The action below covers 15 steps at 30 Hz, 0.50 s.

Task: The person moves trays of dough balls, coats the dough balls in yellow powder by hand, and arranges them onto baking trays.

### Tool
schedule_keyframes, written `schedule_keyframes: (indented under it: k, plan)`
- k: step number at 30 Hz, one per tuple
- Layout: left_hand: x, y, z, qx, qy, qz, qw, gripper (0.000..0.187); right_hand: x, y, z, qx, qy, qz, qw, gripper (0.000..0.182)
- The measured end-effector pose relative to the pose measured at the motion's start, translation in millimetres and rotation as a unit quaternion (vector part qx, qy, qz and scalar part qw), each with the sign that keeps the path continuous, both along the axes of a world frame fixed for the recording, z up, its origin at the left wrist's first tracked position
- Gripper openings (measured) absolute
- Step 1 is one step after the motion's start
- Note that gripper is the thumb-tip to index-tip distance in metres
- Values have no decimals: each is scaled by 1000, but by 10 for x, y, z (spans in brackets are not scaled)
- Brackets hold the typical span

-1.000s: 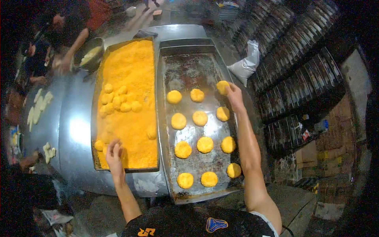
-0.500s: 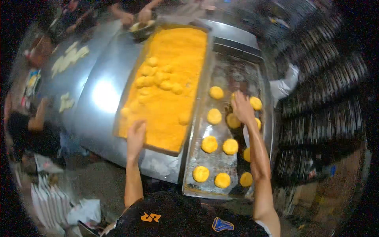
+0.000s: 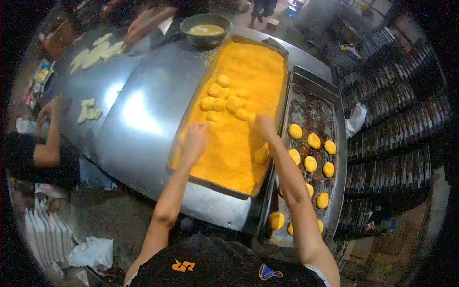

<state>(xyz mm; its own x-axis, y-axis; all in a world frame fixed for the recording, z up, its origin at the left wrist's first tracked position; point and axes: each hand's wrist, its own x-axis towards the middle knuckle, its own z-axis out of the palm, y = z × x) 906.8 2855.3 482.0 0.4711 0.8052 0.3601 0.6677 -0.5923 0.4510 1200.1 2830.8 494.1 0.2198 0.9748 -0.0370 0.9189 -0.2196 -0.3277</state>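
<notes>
A long tray of orange-yellow crumbs (image 3: 248, 62) lies in front of me, with a cluster of coated dough balls (image 3: 220, 104) in its middle. My left hand (image 3: 196, 137) is over the left part of the crumbs, its fingers curled, and what they hold, if anything, is hidden. Near the right end of the cluster is my right hand (image 3: 264, 126), fingers bent together beside a coated ball; its grip is too blurred to make out. To the right, a dark metal baking tray (image 3: 313, 103) bears rows of flattened yellow rounds (image 3: 310, 164), partly covered by my right forearm.
A bowl of pale mixture (image 3: 205, 30) stands beyond the crumb tray. Pale dough pieces (image 3: 89, 111) lie on the metal table (image 3: 158, 71) at left, near other people's hands and arms. Racks of stacked trays (image 3: 382, 138) stand at right; white bags lie lower left.
My right hand has moved left from the baking tray to the crumb tray. My left hand is farther forward. The view has shifted, and the other person's hands have left the bowl.
</notes>
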Motion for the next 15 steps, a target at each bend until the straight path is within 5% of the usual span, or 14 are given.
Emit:
schedule_keyframes:
  k: [4,5,6,7,9,10,13,14,15]
  plan:
    - [-18,189,45,-48,-28,-58,997,37,55,-24,266,-6,140,-83,987,32]
    - [-25,241,10,-49,-32,-69,996,37,194,-76,228,14,413,-154,897,32]
    - [-30,285,-17,-53,-39,-86,994,36,327,-137,186,40,650,-211,729,32]
    - [7,310,-33,-56,-46,-106,992,36,354,-223,315,49,646,-221,729,32]
    - [61,304,154,-118,-14,-123,985,41,334,-396,752,128,776,-257,562,35]
    - [51,279,128,-98,-52,-133,985,42,452,-511,828,114,751,-207,616,35]
    - [83,287,163,-117,-70,-138,981,42,964,-593,847,198,686,-203,670,28]
    - [78,345,69,-110,-91,-121,982,40,1274,-577,749,170,589,-284,737,30]
    - [96,360,15,-102,-111,-103,983,38,1621,-520,483,172,592,-284,734,30]
